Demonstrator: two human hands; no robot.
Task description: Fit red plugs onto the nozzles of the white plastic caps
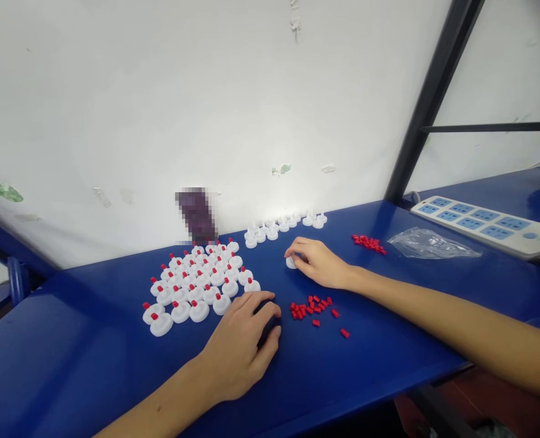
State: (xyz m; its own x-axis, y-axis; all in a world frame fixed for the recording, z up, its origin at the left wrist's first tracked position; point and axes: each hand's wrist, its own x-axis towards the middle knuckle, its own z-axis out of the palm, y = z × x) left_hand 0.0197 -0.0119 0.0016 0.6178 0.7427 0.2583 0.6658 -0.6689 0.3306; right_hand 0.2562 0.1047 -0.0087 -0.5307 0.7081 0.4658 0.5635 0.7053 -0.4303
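My right hand [318,263] pinches a white round nozzle cap [290,263] at the table surface; the fingers hide most of its top. My left hand [242,340] rests on the table with its fingers curved and apart, and nothing shows between them. To its right lies a loose pile of small red tips [313,308]. Left of that hand, a large cluster of white caps with red tips [199,280] stands close together. Behind my right hand, along the wall, several white caps without red tips [272,231] stand upright.
A second pile of red tips [369,244] lies at the right, beside a clear plastic bag [427,242]. Farther right is a white power strip [493,220] with blue sockets. A black metal post [427,100] rises at the back of the blue table [343,377]. A blurred purple object [199,214] leans on the wall.
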